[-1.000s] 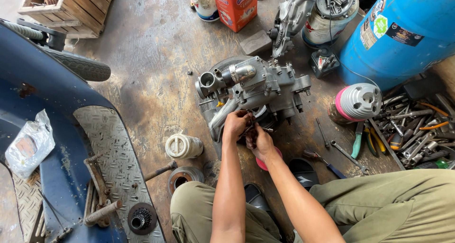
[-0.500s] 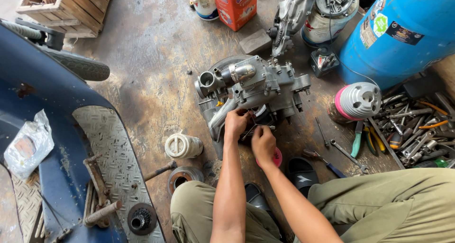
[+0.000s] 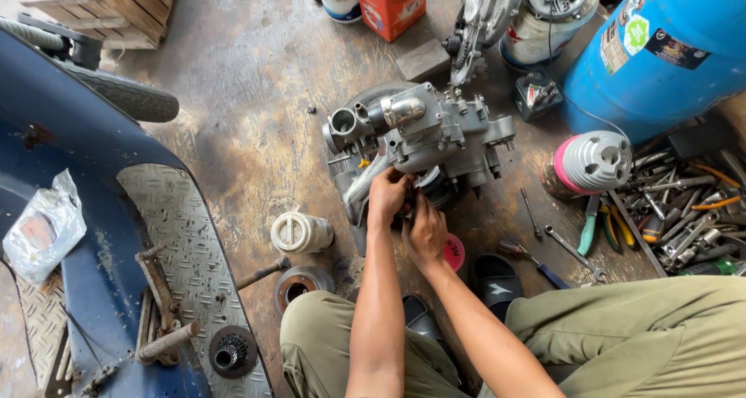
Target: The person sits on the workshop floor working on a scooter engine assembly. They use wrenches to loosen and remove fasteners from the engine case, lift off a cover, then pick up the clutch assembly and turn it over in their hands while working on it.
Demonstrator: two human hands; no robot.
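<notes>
A grey metal engine block point(image 3: 423, 134) sits on the stained concrete floor in front of me. My left hand point(image 3: 388, 196) presses against its near underside, fingers curled onto a small part I cannot make out. My right hand point(image 3: 426, 231) is just below and to the right of it, fingers bent toward the same spot. What lies between the fingers is hidden. A round pink lid point(image 3: 454, 252) lies on the floor under my right wrist.
A blue scooter body point(image 3: 93, 212) with a ribbed footboard fills the left. A finned cylinder point(image 3: 594, 161), pliers point(image 3: 588, 223), spanners and a pile of tools lie at the right, by a blue drum point(image 3: 660, 48). A white cylindrical part point(image 3: 299, 232) and a round hub point(image 3: 301, 285) rest near my left knee.
My right hand has slid down and a little away from the engine's underside, uncovering the pink lid. The left hand stays on the same spot.
</notes>
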